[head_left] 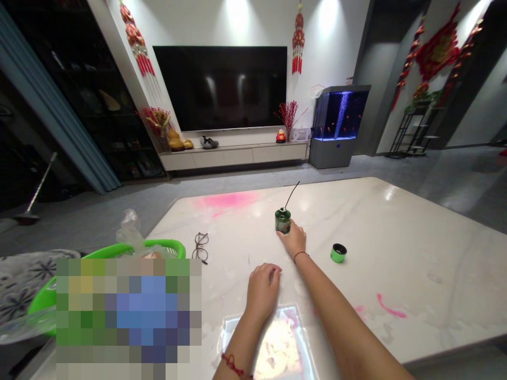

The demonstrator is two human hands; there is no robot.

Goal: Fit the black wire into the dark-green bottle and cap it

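My right hand (pixel 293 238) rests on the white marble table (pixel 380 253), its fingers against the lower side of a small dark green canister (pixel 282 220). A thin black wire rises from the canister's top. I cannot tell whether those fingers grip it. Nearer to me, my left hand (pixel 263 287) lies with curled fingers on the tabletop and holds nothing. A bright green round cap (pixel 338 253) with a dark inside stands to the right of my right hand, apart from it. Pink stains mark the table.
Wire-framed glasses (pixel 200 248) lie left of my hands. Beyond the table's left edge sit a green plastic basket (pixel 166 248) and a clear plastic bag (pixel 130 232). A pixelated patch (pixel 129 319) hides the lower left. A low cabinet (pixel 233 157) and aquarium (pixel 339 126) stand far off.
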